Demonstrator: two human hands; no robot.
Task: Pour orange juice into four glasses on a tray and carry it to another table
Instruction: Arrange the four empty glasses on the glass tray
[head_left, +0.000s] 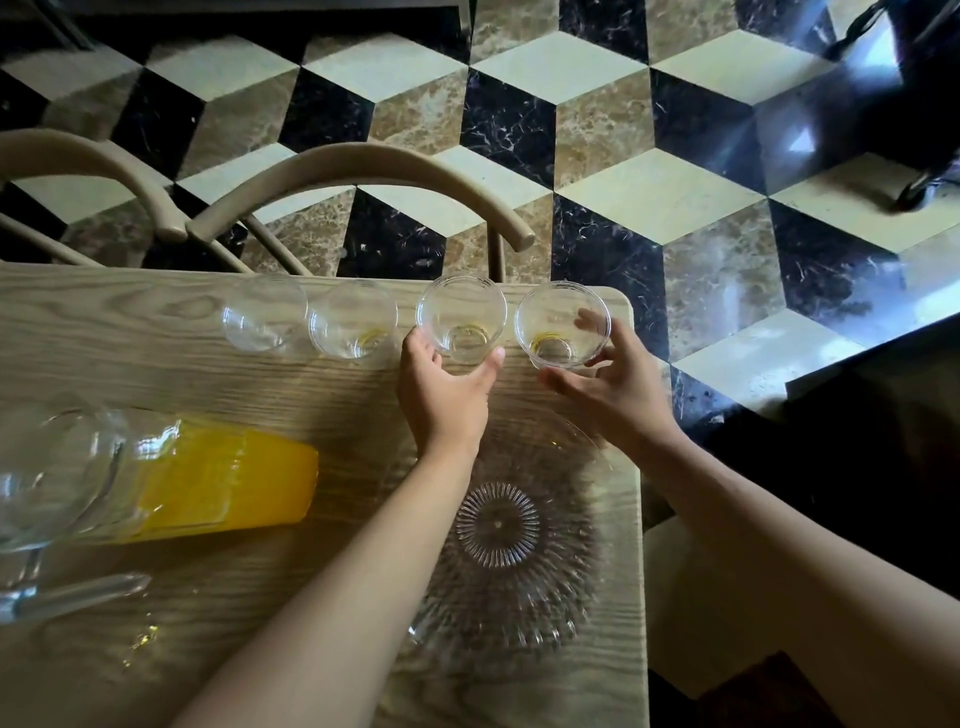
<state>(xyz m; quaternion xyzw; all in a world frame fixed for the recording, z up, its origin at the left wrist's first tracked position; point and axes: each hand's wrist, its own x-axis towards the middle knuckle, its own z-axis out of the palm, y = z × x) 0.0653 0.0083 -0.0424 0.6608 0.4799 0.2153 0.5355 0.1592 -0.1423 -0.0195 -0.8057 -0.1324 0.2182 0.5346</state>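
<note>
Head view, looking down on wooden table (156, 332). Four empty glasses in a row along far edge: first (262, 319), second (353, 327), third (461, 318), fourth (562, 325). Left hand (444, 387) curled round third glass; right hand (615, 376) gripping fourth. Clear ribbed tray (514, 540) near table's right end, under both forearms. Jug (156, 475) of orange juice at left. Chair backs (363, 176) beyond table.

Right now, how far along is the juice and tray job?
Early. Done: nothing poured; all four glasses look empty apart from yellow traces, and the pitcher holds juice. In hand: the left hand grips the third glass, the right hand the fourth glass. Left: set glasses on the bare tray, pour, carry.
</note>
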